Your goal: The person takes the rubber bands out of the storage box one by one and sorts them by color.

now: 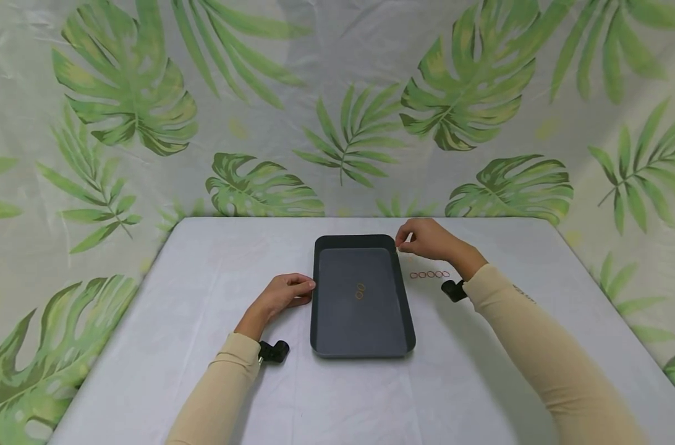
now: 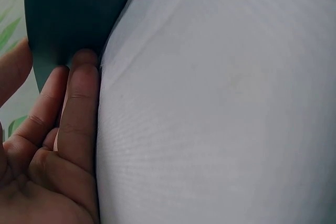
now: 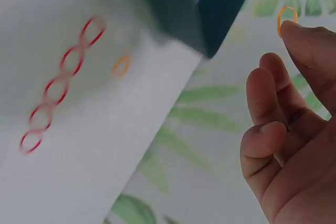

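A dark grey rectangular tray (image 1: pixel 362 334) lies on the table with two small yellow-orange rubber bands (image 1: pixel 360 292) inside, close together. My left hand (image 1: pixel 284 293) holds the tray's left side; in the left wrist view the thumb is at the rim and the fingers lie against the outer wall. By the tray's far right corner, my right hand (image 1: pixel 429 240) pinches an orange rubber band (image 3: pixel 287 8) between thumb and finger. Its other fingers are loosely bent. Another orange rubber band (image 3: pixel 121 66) lies on the table beside the tray.
Several red rubber bands (image 1: pixel 430 274) form a row on the white-covered table (image 1: pixel 204 259), right of the tray. A leaf-patterned curtain (image 1: pixel 343 136) hangs behind the table's far edge. Each wrist carries a small black camera (image 1: pixel 274 351).
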